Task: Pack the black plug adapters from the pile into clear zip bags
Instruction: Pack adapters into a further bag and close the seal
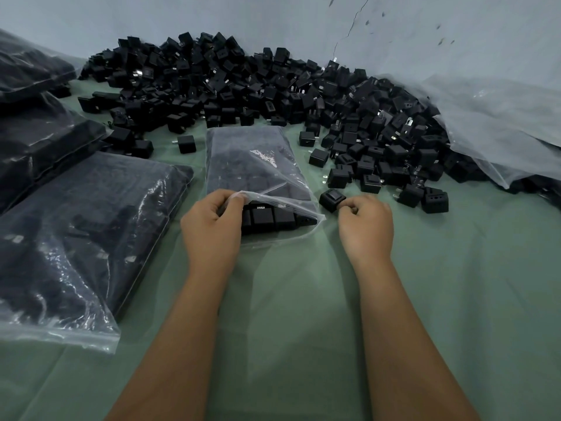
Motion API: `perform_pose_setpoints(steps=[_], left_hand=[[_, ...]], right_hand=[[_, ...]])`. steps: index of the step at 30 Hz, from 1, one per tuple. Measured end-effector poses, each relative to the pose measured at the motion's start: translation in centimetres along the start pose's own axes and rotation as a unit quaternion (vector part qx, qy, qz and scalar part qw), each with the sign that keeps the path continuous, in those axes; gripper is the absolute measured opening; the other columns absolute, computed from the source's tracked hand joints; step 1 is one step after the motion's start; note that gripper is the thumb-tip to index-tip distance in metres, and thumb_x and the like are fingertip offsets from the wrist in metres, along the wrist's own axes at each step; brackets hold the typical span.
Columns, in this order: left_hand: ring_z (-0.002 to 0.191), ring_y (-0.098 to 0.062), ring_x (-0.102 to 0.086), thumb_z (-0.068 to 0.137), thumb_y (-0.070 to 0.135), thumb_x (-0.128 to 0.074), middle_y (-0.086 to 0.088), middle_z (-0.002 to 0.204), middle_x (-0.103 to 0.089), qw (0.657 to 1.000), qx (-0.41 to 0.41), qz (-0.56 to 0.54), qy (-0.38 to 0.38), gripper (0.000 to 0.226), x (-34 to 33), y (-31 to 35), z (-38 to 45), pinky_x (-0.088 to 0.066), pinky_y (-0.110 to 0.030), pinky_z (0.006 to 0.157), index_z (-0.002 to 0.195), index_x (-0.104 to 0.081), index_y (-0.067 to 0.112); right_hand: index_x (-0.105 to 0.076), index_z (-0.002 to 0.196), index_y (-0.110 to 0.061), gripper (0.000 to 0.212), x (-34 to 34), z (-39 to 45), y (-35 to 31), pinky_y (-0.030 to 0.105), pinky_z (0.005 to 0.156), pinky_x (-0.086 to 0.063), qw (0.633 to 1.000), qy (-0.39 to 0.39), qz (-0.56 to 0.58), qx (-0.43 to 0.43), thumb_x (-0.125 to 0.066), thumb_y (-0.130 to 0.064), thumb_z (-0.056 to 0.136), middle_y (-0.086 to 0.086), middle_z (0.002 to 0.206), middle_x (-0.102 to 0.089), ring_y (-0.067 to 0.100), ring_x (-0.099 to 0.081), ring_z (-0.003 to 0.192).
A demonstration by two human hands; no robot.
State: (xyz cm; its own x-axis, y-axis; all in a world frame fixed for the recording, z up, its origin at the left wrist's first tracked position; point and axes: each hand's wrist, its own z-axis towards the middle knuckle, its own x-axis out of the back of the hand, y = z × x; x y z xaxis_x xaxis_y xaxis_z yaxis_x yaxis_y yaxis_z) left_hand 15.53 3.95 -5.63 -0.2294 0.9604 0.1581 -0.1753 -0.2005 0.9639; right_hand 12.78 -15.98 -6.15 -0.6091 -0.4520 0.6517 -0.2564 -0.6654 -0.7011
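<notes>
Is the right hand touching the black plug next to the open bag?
Touching. The head view shows the right hand pinching the black plug at its near edge, fingertips against it, just right of the open bag.

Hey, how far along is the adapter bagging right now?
Done: filled bags lie stacked at the left. In hand: the left hand holds open the mouth of a nearly full zip bag while the right hand pinches one adapter beside it. Left: a large pile of loose adapters along the wall, so much remains.

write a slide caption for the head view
Left hand holds zip bag open; right hand pinches an adapter.
</notes>
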Motion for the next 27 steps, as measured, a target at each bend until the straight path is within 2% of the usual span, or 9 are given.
perform_pose_setpoints(steps=[3, 5, 8, 10, 14, 16, 18, 22, 27], left_hand=[[0.066, -0.007, -0.054, 0.086, 0.029, -0.060, -0.008, 0.075, -0.068, 1.000, 0.001, -0.001, -0.002, 0.019, 0.0, 0.0, 0.0, -0.039, -0.013, 0.058, 0.073, -0.072, 0.022], [0.065, -0.006, -0.054, 0.085, 0.029, -0.059, -0.005, 0.074, -0.068, 1.000, 0.001, -0.003, -0.002, 0.018, 0.0, 0.1, -0.1, -0.039, -0.011, 0.058, 0.073, -0.072, 0.025], [0.066, -0.006, -0.056, 0.085, 0.029, -0.058, -0.003, 0.073, -0.068, 1.000, -0.003, -0.001, -0.005, 0.018, 0.1, 0.1, -0.1, -0.041, -0.012, 0.059, 0.073, -0.072, 0.028], [0.067, -0.008, -0.056, 0.084, 0.031, -0.058, -0.004, 0.074, -0.068, 1.000, -0.006, 0.003, -0.005, 0.019, 0.1, 0.1, 0.0, -0.041, -0.015, 0.060, 0.073, -0.072, 0.028], [0.070, -0.016, -0.062, 0.084, 0.036, -0.054, -0.001, 0.073, -0.069, 1.000, -0.014, 0.008, -0.004, 0.021, 0.0, 0.1, 0.0, -0.049, -0.028, 0.069, 0.073, -0.071, 0.029], [0.075, -0.015, -0.064, 0.086, 0.035, -0.053, 0.005, 0.073, -0.069, 0.999, -0.034, 0.005, -0.004, 0.022, 0.2, 0.3, 0.0, -0.052, -0.034, 0.074, 0.079, -0.072, 0.027], [0.084, -0.013, -0.066, 0.092, 0.030, -0.053, 0.009, 0.083, -0.071, 0.998, -0.061, -0.001, -0.004, 0.021, 0.2, 0.3, -0.1, -0.054, -0.038, 0.080, 0.090, -0.072, 0.024], [0.098, -0.018, -0.064, 0.096, 0.027, -0.052, 0.008, 0.097, -0.071, 0.997, -0.079, 0.006, 0.010, 0.022, 0.1, 0.1, 0.0, -0.051, -0.047, 0.089, 0.104, -0.071, 0.020], [0.099, -0.015, -0.061, 0.096, 0.021, -0.053, 0.012, 0.099, -0.069, 0.996, -0.089, 0.017, 0.022, 0.020, 0.1, 0.3, -0.1, -0.050, -0.044, 0.090, 0.106, -0.070, 0.025]], right_hand=[[-0.073, 0.086, -0.011, 0.020, -0.1, -0.2, -0.4, 0.024, 0.072, -0.037, 0.999, 0.015, 0.034, 0.018, -0.054, -0.013, 0.088, -0.005, 0.085, -0.058, 0.019, -0.055, 0.092], [-0.071, 0.079, -0.011, 0.016, 0.1, -0.6, -1.0, 0.024, 0.069, -0.039, 0.993, 0.078, 0.083, 0.021, -0.057, -0.014, 0.087, -0.004, 0.079, -0.058, 0.018, -0.057, 0.083], [-0.062, 0.066, -0.013, 0.016, 0.6, -1.5, -2.3, 0.027, 0.064, -0.043, 0.970, 0.168, 0.172, 0.046, -0.057, -0.013, 0.081, -0.009, 0.067, -0.053, 0.015, -0.054, 0.069], [-0.053, 0.059, -0.008, 0.018, 0.7, -2.5, -3.4, 0.027, 0.057, -0.039, 0.954, 0.187, 0.217, 0.093, -0.053, -0.012, 0.076, -0.005, 0.060, -0.049, 0.015, -0.047, 0.061], [-0.052, 0.055, -0.003, 0.020, -0.6, -5.2, -6.2, 0.030, 0.053, -0.036, 0.941, 0.136, 0.251, 0.182, -0.050, -0.012, 0.073, 0.003, 0.058, -0.048, 0.019, -0.044, 0.057], [-0.059, 0.061, -0.004, 0.019, -1.7, -6.4, -7.3, 0.030, 0.060, -0.042, 0.949, 0.102, 0.196, 0.223, -0.053, -0.011, 0.077, 0.004, 0.065, -0.057, 0.021, -0.051, 0.064], [-0.069, 0.074, -0.003, 0.014, -2.6, -7.0, -7.7, 0.027, 0.073, -0.047, 0.953, 0.067, 0.148, 0.256, -0.058, -0.007, 0.082, 0.006, 0.080, -0.066, 0.022, -0.059, 0.077], [-0.073, 0.099, -0.001, 0.019, -3.2, -6.9, -7.3, 0.026, 0.089, -0.046, 0.955, 0.024, 0.046, 0.291, -0.063, -0.003, 0.083, 0.009, 0.100, -0.070, 0.023, -0.064, 0.095], [-0.071, 0.083, -0.006, 0.015, -3.1, -6.8, -7.2, 0.027, 0.080, -0.044, 0.955, -0.038, -0.036, 0.292, -0.058, -0.012, 0.082, 0.005, 0.086, -0.066, 0.022, -0.059, 0.086]])
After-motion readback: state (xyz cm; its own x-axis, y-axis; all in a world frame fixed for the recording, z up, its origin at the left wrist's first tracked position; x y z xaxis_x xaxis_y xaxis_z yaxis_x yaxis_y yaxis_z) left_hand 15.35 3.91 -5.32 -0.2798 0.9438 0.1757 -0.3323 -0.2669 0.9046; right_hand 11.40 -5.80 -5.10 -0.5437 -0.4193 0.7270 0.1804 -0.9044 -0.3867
